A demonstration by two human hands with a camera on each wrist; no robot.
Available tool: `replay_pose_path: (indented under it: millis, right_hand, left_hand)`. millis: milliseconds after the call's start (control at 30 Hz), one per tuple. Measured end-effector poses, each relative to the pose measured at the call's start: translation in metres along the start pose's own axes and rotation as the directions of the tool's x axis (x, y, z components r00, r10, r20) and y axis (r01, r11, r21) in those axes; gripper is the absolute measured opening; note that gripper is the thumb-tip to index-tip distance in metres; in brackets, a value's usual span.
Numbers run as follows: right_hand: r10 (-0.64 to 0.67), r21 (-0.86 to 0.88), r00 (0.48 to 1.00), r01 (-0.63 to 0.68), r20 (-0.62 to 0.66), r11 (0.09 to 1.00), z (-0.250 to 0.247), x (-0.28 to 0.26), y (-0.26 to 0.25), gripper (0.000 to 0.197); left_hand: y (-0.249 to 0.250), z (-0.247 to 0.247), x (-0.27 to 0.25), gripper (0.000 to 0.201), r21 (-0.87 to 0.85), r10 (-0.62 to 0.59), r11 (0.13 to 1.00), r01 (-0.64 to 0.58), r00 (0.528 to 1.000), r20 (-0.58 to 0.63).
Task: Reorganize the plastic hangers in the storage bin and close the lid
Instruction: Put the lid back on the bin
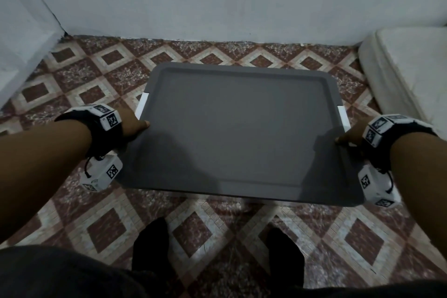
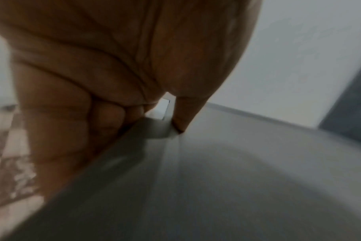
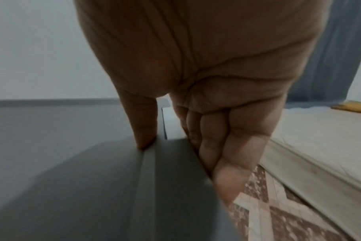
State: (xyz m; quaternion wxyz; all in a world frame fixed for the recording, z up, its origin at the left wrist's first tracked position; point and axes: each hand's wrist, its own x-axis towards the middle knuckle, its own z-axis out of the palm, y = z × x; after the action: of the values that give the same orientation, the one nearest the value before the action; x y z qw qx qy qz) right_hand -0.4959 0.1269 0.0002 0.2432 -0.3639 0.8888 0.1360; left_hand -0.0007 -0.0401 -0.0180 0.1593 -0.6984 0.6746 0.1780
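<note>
A flat grey lid (image 1: 237, 133) with a sunken middle covers the storage bin. Only white clips show of the bin, one at the left side (image 1: 141, 105) and one at the right (image 1: 343, 120). My left hand (image 1: 135, 126) grips the lid's left edge (image 2: 138, 141), thumb on top and fingers curled under the rim. My right hand (image 1: 348, 136) grips the right edge (image 3: 175, 163) the same way, with its thumb (image 3: 143, 130) pressed on the raised border. The hangers are hidden under the lid.
The bin stands on a patterned brown and cream tile floor (image 1: 84, 75) close to a pale wall (image 1: 217, 2). A white mattress (image 1: 411, 72) lies to the right. My feet in dark socks (image 1: 154, 249) stand just in front of the bin.
</note>
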Motion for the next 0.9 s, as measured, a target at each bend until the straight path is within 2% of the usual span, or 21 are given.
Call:
replay_pose_path:
  millis: [100, 200, 267, 367, 567, 900]
  right_hand:
    - [0.022, -0.041, 1.0, -0.021, 0.017, 0.999, 0.006, -0.01, -0.001, 0.056]
    - [0.035, -0.069, 0.999, -0.038, -0.04, 0.997, 0.006, -0.014, -0.005, 0.056]
    - [0.036, -0.07, 0.999, -0.038, -0.033, 0.997, 0.007, -0.011, -0.006, 0.056]
    - [0.022, -0.085, 0.997, -0.028, -0.071, 0.996, 0.005, 0.008, -0.001, 0.065]
    - [-0.052, -0.172, 0.988, 0.027, -0.143, 0.985, 0.006, 0.041, 0.002, 0.069]
    - [-0.027, -0.125, 0.983, 0.005, -0.18, 0.992, 0.01, 0.061, 0.005, 0.077]
  left_hand:
    - [-0.003, 0.009, 0.0, 0.05, -0.113, -0.042, 0.993, 0.039, 0.999, -0.022]
    - [0.0, 0.011, -0.001, 0.051, -0.05, -0.021, 0.999, 0.018, 0.998, -0.06]
    - [0.004, 0.011, -0.002, 0.047, -0.013, -0.003, 1.0, 0.003, 0.998, -0.057]
    - [0.01, 0.008, 0.0, 0.056, 0.012, -0.005, 1.0, 0.005, 0.999, -0.044]
    - [0.017, 0.001, 0.013, 0.057, 0.0, -0.001, 1.0, 0.001, 0.998, -0.059]
    - [0.018, 0.001, 0.017, 0.054, 0.008, 0.002, 1.0, -0.001, 0.998, -0.057]
